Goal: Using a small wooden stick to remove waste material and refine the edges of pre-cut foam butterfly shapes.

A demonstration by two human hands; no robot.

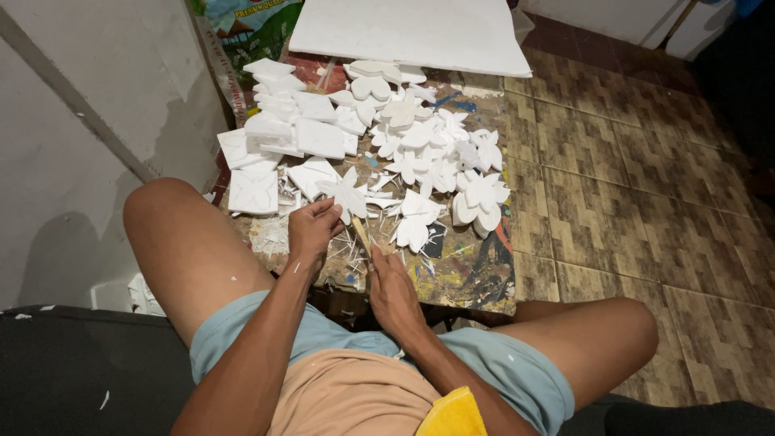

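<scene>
Seated person seen from above, knees spread, working at a paint-stained board point(468, 274) on the floor. The left hand point(311, 230) pinches a white foam star-shaped cutout point(345, 192) between thumb and fingertips, just at the board's near-left part. The right hand point(391, 291), at 5 o'clock from the left and near it, is closed around a thin knife point(361, 234) with a wooden-looking handle, its tip pointing to 11 o'clock toward the cutout. Thin foam slivers point(355, 250) lie between the hands. At 12 o'clock, flower-shaped foam pieces point(440, 149) — flat, matte, round-lobed — crowd the board nearly to its right edge; square foam blanks point(307, 133) are stacked at 11 o'clock. A large foam sheet point(412, 32) overhangs the far end. Open room lies at 3 o'clock — a floor of brown patterned tiles point(630, 194). A grey wall point(73, 145) closes the left side.
</scene>
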